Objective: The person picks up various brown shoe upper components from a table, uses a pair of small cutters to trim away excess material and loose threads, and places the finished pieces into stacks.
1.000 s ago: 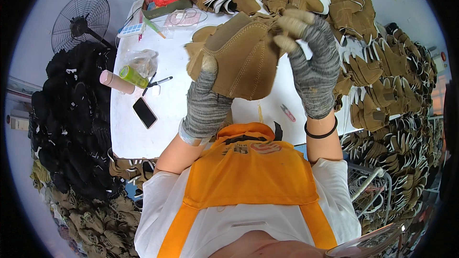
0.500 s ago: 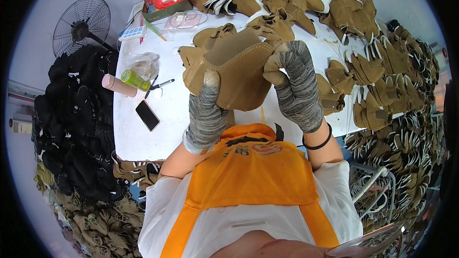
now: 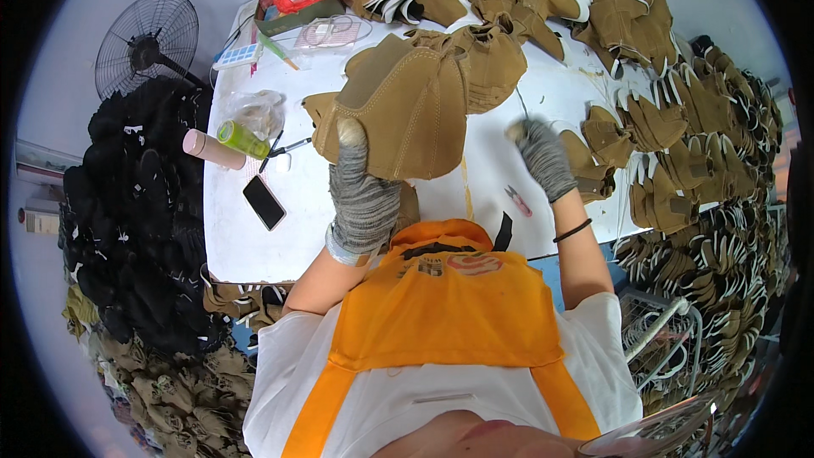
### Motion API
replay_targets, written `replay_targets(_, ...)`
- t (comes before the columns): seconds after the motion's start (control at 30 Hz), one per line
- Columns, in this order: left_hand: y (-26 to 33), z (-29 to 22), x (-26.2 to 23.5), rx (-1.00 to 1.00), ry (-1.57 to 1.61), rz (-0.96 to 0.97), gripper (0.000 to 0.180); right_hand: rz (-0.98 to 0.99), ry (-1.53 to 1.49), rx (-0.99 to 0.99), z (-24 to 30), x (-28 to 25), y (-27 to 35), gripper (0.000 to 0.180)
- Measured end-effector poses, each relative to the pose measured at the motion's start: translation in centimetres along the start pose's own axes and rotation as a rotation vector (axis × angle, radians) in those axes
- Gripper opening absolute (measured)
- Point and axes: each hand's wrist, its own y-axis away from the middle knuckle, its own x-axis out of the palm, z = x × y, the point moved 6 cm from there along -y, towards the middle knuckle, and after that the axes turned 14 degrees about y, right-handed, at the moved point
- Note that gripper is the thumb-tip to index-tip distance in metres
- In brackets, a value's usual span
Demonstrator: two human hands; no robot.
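Gripping the upper point(image 3: 407, 114) in our left hand point(image 3: 363, 187), we hold it above the middle of the table point(image 3: 322, 263), its stitched brown side turned up toward us. Our left thumb presses on that side near its left edge; the other fingers are hidden behind it. Our right hand point(image 3: 544, 157) is well apart from it, over the right part of the table, its fingers curled and blurred. A thin dark strand point(image 3: 521, 103) shows just above those fingers; whether they pinch it, we cannot tell. Nearer us than that hand lie the snips point(image 3: 521, 205). Another upper point(image 3: 494, 72) lies beyond the one we hold, and brown pieces point(image 3: 606, 136) lie beside our right hand. To our left, a phone point(image 3: 264, 202) lies near a pink bottle point(image 3: 214, 150) and a green bottle point(image 3: 243, 140).
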Motion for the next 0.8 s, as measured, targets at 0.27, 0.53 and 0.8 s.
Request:
replay_targets(0.27,1.1,-0.5,-2.1,-0.065,0.155,0.080,0.057,0.405,0.430,0.329,-9.0,18.8,8.4,0.035)
replay_targets(0.53,1.3,0.2,-2.8,0.015,-0.138,0.122,0.058,0.155,-0.951,0.419,-12.8,24.2,7.7,0.025)
replay_targets(0.8,1.6,1.7,-0.8,-0.072,-0.222,0.076,0.059,-0.258,-0.755,-0.126,8.6,-9.0,4.4,0.029)
